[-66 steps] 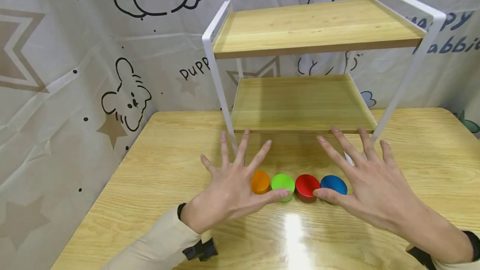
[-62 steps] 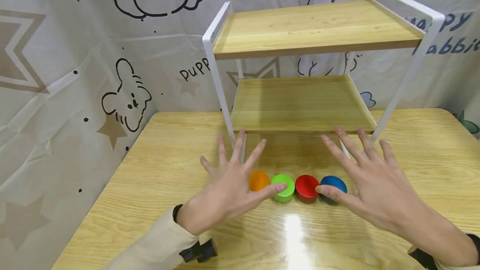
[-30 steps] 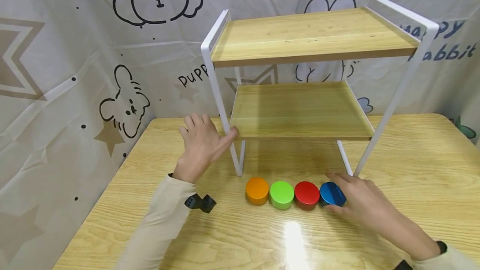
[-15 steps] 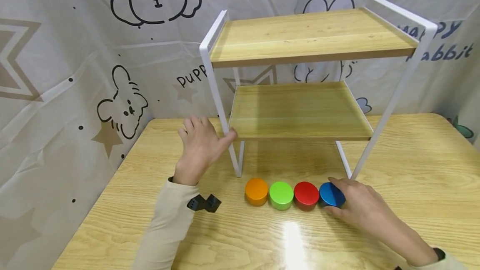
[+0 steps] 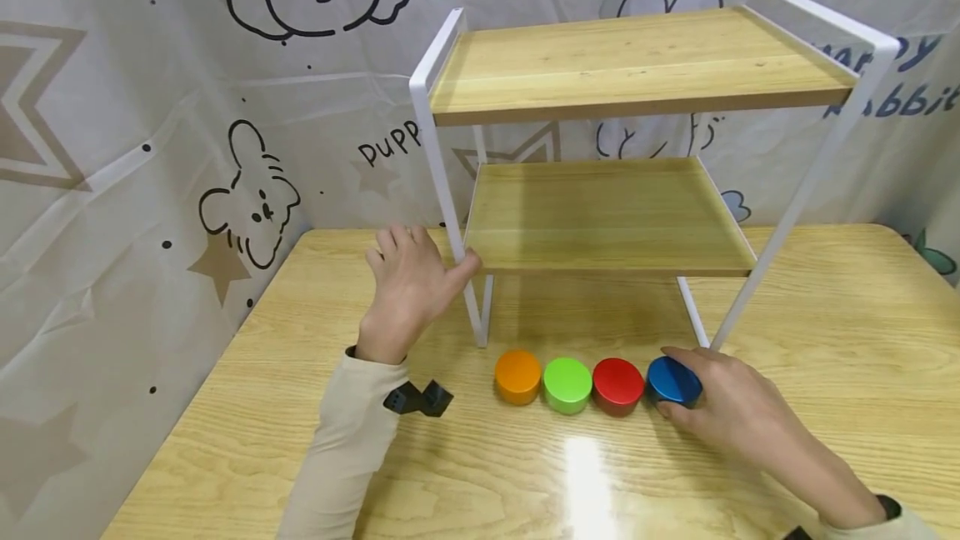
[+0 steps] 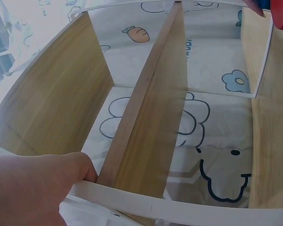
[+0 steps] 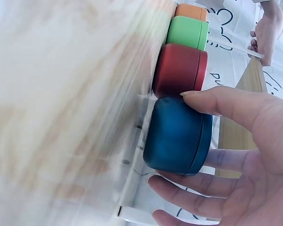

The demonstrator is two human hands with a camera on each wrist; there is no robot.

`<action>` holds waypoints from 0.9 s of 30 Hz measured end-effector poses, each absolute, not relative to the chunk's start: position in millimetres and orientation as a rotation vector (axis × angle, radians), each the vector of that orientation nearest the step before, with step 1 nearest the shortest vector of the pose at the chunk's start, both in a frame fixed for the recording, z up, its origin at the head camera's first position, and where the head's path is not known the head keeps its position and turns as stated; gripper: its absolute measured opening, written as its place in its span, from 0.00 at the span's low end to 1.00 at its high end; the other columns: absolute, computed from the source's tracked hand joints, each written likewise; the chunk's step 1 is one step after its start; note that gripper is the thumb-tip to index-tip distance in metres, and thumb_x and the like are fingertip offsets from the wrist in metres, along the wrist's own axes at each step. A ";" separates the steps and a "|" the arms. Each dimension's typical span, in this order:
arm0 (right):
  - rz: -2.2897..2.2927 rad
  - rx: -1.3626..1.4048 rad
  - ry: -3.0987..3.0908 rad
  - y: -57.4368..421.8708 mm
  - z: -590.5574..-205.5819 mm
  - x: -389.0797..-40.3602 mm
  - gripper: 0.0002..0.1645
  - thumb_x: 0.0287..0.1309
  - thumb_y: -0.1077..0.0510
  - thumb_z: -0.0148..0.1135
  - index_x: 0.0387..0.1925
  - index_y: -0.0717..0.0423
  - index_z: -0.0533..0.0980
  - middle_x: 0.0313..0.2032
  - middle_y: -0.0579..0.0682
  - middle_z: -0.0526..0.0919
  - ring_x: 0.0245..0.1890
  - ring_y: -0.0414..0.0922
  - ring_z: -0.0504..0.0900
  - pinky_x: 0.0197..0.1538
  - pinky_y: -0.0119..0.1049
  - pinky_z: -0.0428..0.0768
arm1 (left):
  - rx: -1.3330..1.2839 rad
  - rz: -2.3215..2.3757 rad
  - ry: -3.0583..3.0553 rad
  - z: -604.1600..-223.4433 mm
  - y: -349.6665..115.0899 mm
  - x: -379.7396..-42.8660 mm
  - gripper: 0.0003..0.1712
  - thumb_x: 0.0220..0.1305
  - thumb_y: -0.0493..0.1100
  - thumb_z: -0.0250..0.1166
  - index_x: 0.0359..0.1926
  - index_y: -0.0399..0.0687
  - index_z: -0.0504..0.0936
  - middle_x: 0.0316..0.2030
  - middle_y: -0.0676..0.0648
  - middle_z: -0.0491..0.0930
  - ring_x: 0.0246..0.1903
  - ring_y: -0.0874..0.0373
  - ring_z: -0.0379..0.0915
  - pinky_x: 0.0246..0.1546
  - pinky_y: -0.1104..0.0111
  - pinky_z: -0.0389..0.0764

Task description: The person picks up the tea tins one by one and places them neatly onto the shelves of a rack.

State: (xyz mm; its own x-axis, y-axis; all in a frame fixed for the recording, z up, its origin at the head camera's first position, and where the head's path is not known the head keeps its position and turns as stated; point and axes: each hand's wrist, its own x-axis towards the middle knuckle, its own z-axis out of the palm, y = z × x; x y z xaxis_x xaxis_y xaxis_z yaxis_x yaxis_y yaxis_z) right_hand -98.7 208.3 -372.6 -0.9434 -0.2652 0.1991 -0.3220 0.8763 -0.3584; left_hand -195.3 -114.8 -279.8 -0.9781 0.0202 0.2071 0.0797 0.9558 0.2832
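My right hand point(image 5: 742, 407) holds a small round blue tin point(image 5: 670, 380) at the right end of a row. In the right wrist view the blue tin point(image 7: 177, 134) shows a lid seam; the thumb lies on one side and fingers curl behind the other. Left of it stand a red tin point(image 5: 617, 384), a green tin point(image 5: 567, 384) and an orange tin point(image 5: 517, 375). My left hand point(image 5: 408, 290) grips the left front post of a two-tier wooden rack point(image 5: 637, 61), thumb across the post at the lower board. Its other fingertips are partly hidden.
The rack's white legs stand on the wooden table point(image 5: 247, 440) just behind the tins. Its lower board point(image 5: 600, 211) lies between both hands. A printed cloth point(image 5: 112, 273) hangs behind and to the left. Black wrist cameras point(image 5: 418, 398) stick out from the sleeves.
Both hands were spread above the tins. The left has moved to the rack's left post and gripped it; the right has come down and closed round the blue tin, which now sits slightly off the red one.
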 end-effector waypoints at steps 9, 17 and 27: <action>0.549 0.418 -2.908 208.8 -363.2 -101.8 0.37 0.40 0.53 0.77 0.54 0.63 0.77 0.46 0.66 0.80 0.40 0.62 0.81 0.33 0.53 0.81 | -0.083 -0.446 -2.917 -280.8 -114.6 -196.8 0.30 0.59 0.64 0.47 0.35 0.38 0.63 0.35 0.40 0.60 0.39 0.41 0.53 0.44 0.53 0.54; 0.508 0.451 -2.883 206.4 -348.7 -105.5 0.37 0.40 0.52 0.77 0.52 0.67 0.76 0.42 0.64 0.82 0.33 0.57 0.83 0.26 0.46 0.80 | -0.092 -0.478 -2.932 -280.0 -112.8 -198.7 0.30 0.59 0.64 0.47 0.37 0.38 0.64 0.37 0.39 0.60 0.41 0.41 0.53 0.45 0.53 0.54; 0.502 0.506 -2.829 197.4 -337.3 -107.8 0.34 0.37 0.51 0.79 0.46 0.67 0.79 0.31 0.60 0.84 0.21 0.43 0.77 0.21 0.36 0.75 | -0.073 -0.473 -2.940 -279.6 -112.9 -197.0 0.31 0.59 0.64 0.46 0.39 0.37 0.65 0.37 0.39 0.59 0.42 0.41 0.53 0.46 0.53 0.54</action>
State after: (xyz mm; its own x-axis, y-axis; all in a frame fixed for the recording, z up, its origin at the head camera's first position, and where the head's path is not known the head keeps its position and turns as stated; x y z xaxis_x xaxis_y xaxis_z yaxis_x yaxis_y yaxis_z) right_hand -107.8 197.4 -337.3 -0.9156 -0.2936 0.2749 -0.3703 0.8821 -0.2912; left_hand -197.0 -112.9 -279.6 -0.9856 0.0223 0.1675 0.0737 0.9487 0.3074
